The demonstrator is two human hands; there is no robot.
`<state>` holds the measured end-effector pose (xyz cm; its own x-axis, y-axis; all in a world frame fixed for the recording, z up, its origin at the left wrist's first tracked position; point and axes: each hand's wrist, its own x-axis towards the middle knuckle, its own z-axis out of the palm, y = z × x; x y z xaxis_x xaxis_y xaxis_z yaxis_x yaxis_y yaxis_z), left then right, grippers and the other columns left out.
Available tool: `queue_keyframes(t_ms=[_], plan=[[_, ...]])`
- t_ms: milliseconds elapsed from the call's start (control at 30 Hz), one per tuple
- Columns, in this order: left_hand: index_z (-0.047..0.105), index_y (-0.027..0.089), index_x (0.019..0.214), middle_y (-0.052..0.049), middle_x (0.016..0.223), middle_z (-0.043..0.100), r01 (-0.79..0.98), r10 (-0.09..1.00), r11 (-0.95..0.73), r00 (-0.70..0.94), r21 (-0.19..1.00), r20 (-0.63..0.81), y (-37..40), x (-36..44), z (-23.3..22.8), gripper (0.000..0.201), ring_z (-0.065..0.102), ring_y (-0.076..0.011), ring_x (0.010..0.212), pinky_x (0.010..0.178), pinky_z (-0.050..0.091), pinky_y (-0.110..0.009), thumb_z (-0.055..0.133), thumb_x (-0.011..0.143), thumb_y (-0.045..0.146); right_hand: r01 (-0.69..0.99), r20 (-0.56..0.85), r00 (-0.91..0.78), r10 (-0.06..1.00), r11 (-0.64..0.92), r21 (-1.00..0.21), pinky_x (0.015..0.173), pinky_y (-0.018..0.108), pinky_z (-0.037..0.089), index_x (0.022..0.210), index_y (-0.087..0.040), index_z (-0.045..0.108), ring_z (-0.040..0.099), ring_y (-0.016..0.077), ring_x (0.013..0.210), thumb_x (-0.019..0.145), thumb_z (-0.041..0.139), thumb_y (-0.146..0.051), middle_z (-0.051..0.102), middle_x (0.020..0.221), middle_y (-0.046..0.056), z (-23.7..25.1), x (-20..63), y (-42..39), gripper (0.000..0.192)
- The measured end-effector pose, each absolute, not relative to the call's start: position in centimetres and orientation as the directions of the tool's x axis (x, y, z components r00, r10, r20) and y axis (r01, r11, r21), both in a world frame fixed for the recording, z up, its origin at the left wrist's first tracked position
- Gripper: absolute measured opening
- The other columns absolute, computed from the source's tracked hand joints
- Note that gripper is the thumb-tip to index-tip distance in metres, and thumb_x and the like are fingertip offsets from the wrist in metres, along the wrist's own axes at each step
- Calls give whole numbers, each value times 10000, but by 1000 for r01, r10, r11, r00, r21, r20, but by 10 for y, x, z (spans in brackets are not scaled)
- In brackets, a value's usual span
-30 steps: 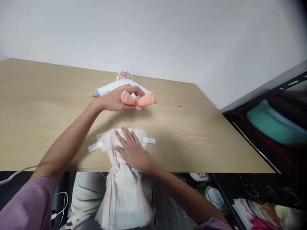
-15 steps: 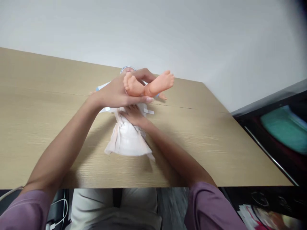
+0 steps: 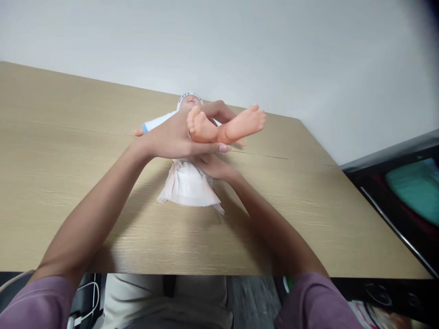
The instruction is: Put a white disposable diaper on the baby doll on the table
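A baby doll [image 3: 161,121] in a white top and cap lies on its back on the wooden table [image 3: 68,151], head towards the wall. My left hand [image 3: 178,137] grips both doll legs [image 3: 236,128] at the ankles and holds them raised off the table. A white diaper [image 3: 187,185] lies flat on the table, its far end under the lifted legs. My right hand [image 3: 212,165] rests on the diaper's far end, mostly hidden beneath my left hand.
A white wall runs behind the table. To the right stands a dark shelf [image 3: 387,183] with a teal object [image 3: 414,187] in it. White cables [image 3: 82,297] hang below the table's front edge at left. My lap shows under the edge.
My left hand has lifted the doll's legs higher. My right hand has slid the diaper from the table's front edge forward, under the raised legs.
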<state>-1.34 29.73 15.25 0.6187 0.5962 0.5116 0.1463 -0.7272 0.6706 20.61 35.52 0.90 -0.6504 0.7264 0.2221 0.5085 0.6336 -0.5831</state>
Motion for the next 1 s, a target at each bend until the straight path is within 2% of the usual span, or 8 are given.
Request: queue_keyframes(t_ms=[167, 233, 333, 467, 600, 767, 867, 1000], plan=[[756, 259, 1317, -72, 1322, 825, 156, 623, -684, 633, 713, 460, 294, -14, 144, 447, 792, -321, 1227, 1025, 637, -451, 906, 979, 510, 536, 305, -515, 801, 579, -614, 1342, 698, 456, 1533, -274, 670, 618, 400, 1548, 1178, 540, -616, 704, 1610, 137, 7, 261, 300, 510], [753, 250, 1322, -84, 1325, 826, 178, 644, -655, 640, 734, 419, 291, -13, 137, 449, 809, -302, 1161, 968, 638, -428, 909, 977, 491, 548, 405, -365, 839, 545, -634, 1312, 718, 480, 1605, -274, 597, 616, 416, 1543, 1138, 625, -641, 679, 1627, 158, 7, 268, 279, 595], [768, 248, 1329, -90, 1340, 827, 210, 658, -651, 636, 730, 404, 282, -9, 125, 472, 799, -294, 1187, 1009, 625, -421, 923, 954, 488, 508, 550, -275, 789, 605, -613, 1332, 718, 468, 1698, -301, 478, 554, 424, 1607, 1065, 761, -634, 595, 1716, 160, 10, 260, 259, 769], [776, 261, 1335, -107, 1392, 810, 172, 594, -722, 651, 671, 473, 268, -6, 110, 444, 756, -305, 1308, 1111, 599, -436, 914, 957, 449, 375, 667, -336, 665, 744, -552, 1355, 648, 487, 1719, -327, 444, 571, 384, 1611, 1091, 747, -496, 605, 1714, 133, 20, 238, 255, 717], [746, 281, 1396, -120, 1428, 775, 245, 559, -794, 654, 556, 511, 256, -27, 95, 454, 727, -306, 1346, 1177, 575, -480, 870, 992, 446, 317, 677, -464, 571, 821, -475, 1352, 604, 510, 1733, -307, 463, 640, 351, 1545, 1107, 658, -345, 652, 1675, 114, 24, 247, 263, 657], [755, 235, 1400, -167, 1451, 764, 389, 484, -872, 779, 298, 398, 252, -85, 67, 387, 713, -349, 1381, 1194, 569, -522, 744, 1042, 382, 366, 601, -678, 425, 903, -226, 1414, 597, 432, 1629, -315, 634, 661, 308, 1525, 1141, 495, -243, 714, 1576, 103, 1, 291, 269, 513], [732, 248, 1499, -164, 1570, 741, 396, 443, -895, 834, 203, 328, 252, -113, 47, 508, 622, -392, 1545, 1276, 508, -575, 740, 991, 242, 366, 559, -749, 355, 926, -98, 1406, 578, 452, 1539, -283, 717, 652, 289, 1545, 1137, 447, -184, 734, 1543, 115, -16, 305, 274, 493], [676, 272, 1601, -150, 1701, 658, 444, 481, -875, 840, 194, 250, 247, -123, 28, 806, 516, -396, 1669, 1347, 440, -620, 714, 834, 28, 382, 492, -786, 374, 920, -89, 1407, 589, 455, 1470, -280, 764, 627, 287, 1577, 1116, 454, -140, 739, 1548, 112, -25, 304, 277, 491]])
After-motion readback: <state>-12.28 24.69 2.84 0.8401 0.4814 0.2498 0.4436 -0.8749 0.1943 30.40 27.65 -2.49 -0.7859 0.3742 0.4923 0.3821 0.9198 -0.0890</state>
